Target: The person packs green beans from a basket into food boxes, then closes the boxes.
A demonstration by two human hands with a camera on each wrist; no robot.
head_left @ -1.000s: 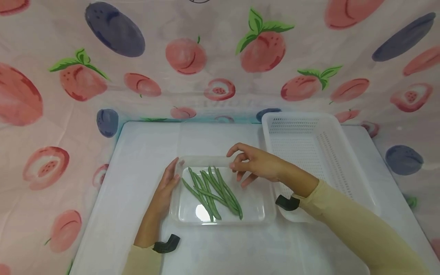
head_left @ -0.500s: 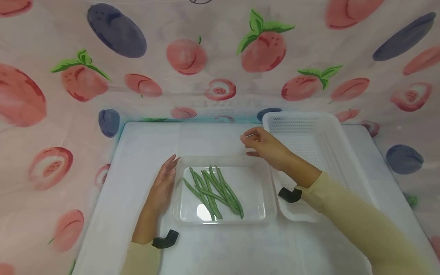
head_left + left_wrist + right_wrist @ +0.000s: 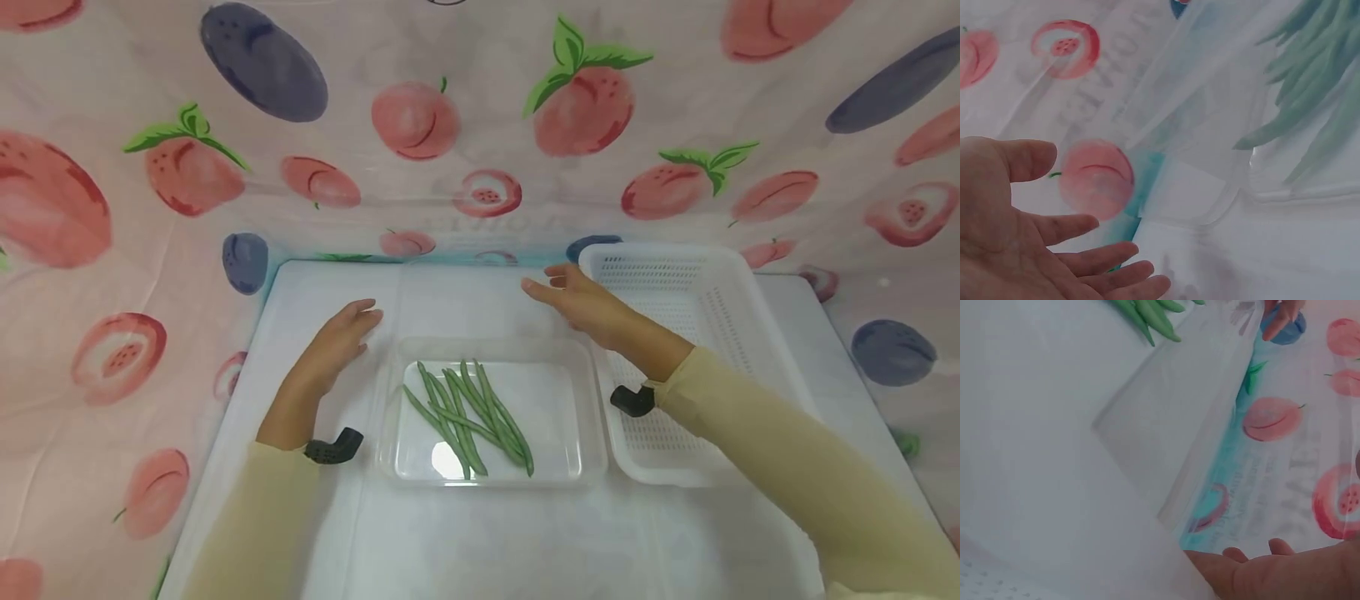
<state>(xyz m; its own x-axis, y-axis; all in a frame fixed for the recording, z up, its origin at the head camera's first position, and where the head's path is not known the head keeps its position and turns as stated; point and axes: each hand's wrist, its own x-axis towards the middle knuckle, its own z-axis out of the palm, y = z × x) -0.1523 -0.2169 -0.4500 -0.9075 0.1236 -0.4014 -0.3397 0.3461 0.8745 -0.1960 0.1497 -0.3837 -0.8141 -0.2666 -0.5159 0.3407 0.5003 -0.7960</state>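
Observation:
Several green beans (image 3: 472, 421) lie loosely crossed in a clear plastic container (image 3: 558, 479) in the middle of the table. Behind it, a faint see-through panel (image 3: 465, 296) shows against the white top. My left hand (image 3: 330, 346) is off the container, at the panel's left, fingers extended and nothing in them; in the left wrist view this hand (image 3: 1054, 237) has its fingers spread. At the panel's right side, over the edge of a white basket, my right hand (image 3: 588, 308) holds nothing, fingers loosely stretched; the right wrist view shows only part of this hand (image 3: 1285, 572).
The white perforated basket (image 3: 780, 367) stands on the right, close beside the container. A fruit-print sheet (image 3: 480, 117) hangs behind and at both sides of the white table (image 3: 495, 542). Each wrist carries a small black mount (image 3: 335, 447).
My left hand has let go of the container's left side and moved back and left. My right hand has risen from over the beans toward the back, its fingers opening. The beans stay put.

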